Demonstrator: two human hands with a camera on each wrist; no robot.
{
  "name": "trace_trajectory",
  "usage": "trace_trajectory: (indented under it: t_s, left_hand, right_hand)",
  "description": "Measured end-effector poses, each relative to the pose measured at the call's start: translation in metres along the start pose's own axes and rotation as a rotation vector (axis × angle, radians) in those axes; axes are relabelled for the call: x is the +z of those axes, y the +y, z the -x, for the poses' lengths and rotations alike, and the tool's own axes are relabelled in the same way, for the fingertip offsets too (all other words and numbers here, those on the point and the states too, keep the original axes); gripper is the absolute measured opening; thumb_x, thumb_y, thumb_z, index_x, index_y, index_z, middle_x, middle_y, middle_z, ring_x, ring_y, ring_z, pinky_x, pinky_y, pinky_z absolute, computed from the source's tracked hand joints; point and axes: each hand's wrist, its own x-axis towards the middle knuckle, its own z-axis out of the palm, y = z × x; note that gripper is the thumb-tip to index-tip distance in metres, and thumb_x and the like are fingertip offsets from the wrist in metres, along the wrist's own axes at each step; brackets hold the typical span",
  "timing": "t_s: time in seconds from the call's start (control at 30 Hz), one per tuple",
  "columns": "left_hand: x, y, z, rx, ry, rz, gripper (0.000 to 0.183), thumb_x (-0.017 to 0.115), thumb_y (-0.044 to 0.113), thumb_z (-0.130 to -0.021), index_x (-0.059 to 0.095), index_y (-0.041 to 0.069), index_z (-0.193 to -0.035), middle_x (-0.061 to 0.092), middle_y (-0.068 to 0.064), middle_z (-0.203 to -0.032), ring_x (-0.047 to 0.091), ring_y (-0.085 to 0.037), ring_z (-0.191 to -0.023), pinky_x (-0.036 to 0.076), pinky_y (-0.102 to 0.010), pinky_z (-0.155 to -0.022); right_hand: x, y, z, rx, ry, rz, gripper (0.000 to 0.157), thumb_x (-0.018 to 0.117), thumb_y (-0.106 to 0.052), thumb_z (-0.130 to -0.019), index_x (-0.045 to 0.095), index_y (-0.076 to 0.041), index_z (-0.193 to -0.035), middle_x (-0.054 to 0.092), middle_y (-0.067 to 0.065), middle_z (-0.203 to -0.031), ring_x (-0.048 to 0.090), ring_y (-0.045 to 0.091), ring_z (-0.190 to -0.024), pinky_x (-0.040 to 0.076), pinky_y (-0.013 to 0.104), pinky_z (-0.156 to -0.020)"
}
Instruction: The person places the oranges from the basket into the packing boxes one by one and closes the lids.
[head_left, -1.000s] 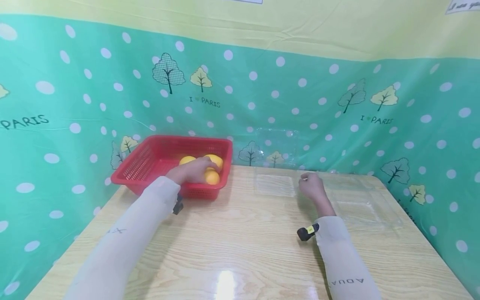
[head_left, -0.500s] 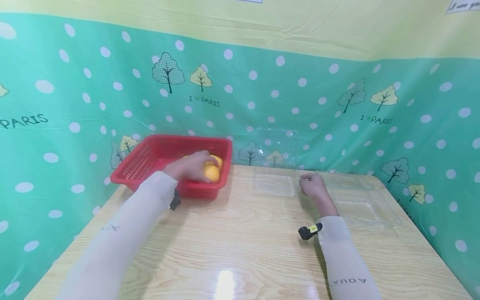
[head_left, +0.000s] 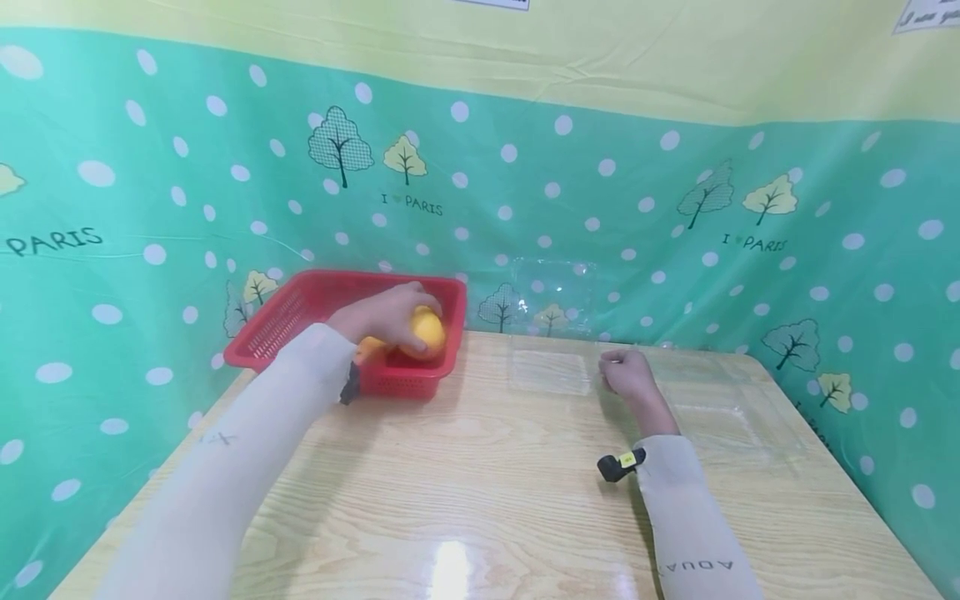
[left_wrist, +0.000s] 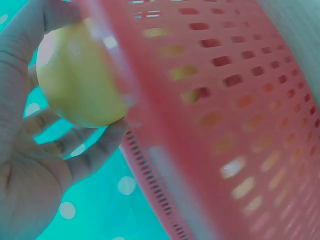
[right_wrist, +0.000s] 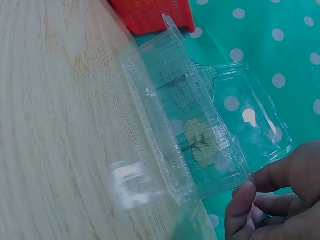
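My left hand grips an orange at the right end of a red plastic basket. In the left wrist view the thumb and fingers curl round the orange, which is level with the basket's rim. More fruit of the same colour lies in the basket, partly behind the hand and wrist. My right hand pinches the right edge of a clear plastic clamshell box. Thumb and forefinger meet on the rim in the right wrist view; the box has its lid raised.
More clear plastic packaging lies on the wooden table to the right of my right hand. A green dotted curtain hangs behind the table and along its sides. The basket stands at the back left.
My left hand has taken hold of an orange in the basket and raised it toward the rim. The right hand stays at the edge of the clamshell box.
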Motion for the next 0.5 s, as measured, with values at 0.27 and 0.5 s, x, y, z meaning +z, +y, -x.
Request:
trace_trajectory:
  t_s: [0.27,0.5]
  left_hand:
    - [-0.012,0.011,-0.011,0.119,0.099,-0.050,0.064,0.088,0.032,-0.072,0.066,0.021,-0.131,0.056,0.002,-0.124,0.050,-0.020,-0.110,0.055,-0.039,-0.081]
    - [-0.009,0.022,-0.025,0.190,0.170,-0.063,0.050,0.085,0.033,-0.077,0.068,0.028,-0.124,0.051,-0.001,-0.118,0.050,-0.022,-0.105,0.051,-0.041,-0.082]
  right_hand:
    - [0.002,0.002,-0.001,-0.027,-0.006,-0.011,0.046,0.046,-0.012,-0.105,0.045,0.009,-0.146,0.058,0.019,-0.114,0.059,0.026,-0.093,0.052,0.031,-0.077]
    - [0.003,0.001,0.000,-0.024,-0.005,-0.007,0.045,0.046,-0.012,-0.105,0.046,0.008,-0.146,0.058,0.020,-0.118,0.059,0.028,-0.096,0.052,0.035,-0.083]
